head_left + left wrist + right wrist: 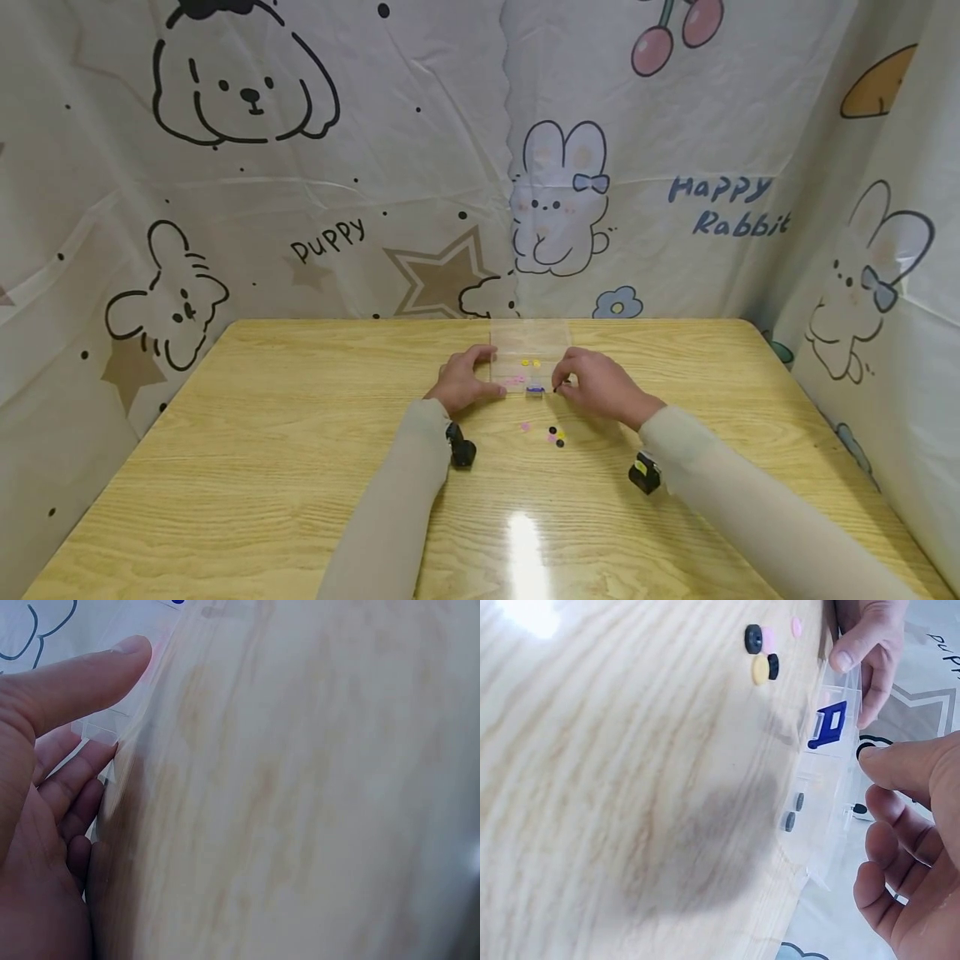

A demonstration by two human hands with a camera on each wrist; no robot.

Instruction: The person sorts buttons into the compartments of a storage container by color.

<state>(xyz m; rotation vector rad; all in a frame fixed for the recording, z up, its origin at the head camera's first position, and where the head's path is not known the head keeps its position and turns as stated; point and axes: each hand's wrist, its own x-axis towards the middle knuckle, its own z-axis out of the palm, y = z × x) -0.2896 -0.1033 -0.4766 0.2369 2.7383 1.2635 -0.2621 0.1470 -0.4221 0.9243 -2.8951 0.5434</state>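
A clear plastic compartment box with a blue clasp on its front lies on the table, its clear lid raised at the back. My left hand holds the box's left end, thumb at the front and fingers behind. Between thumb and index finger, my right hand pinches a small black button over the box's right part. Inside are yellow buttons, pink ones and, in the right wrist view, two dark buttons.
In front of the box lie loose buttons on the wooden table: two black, one yellow and two pink. A printed curtain hangs behind the table and along its sides.
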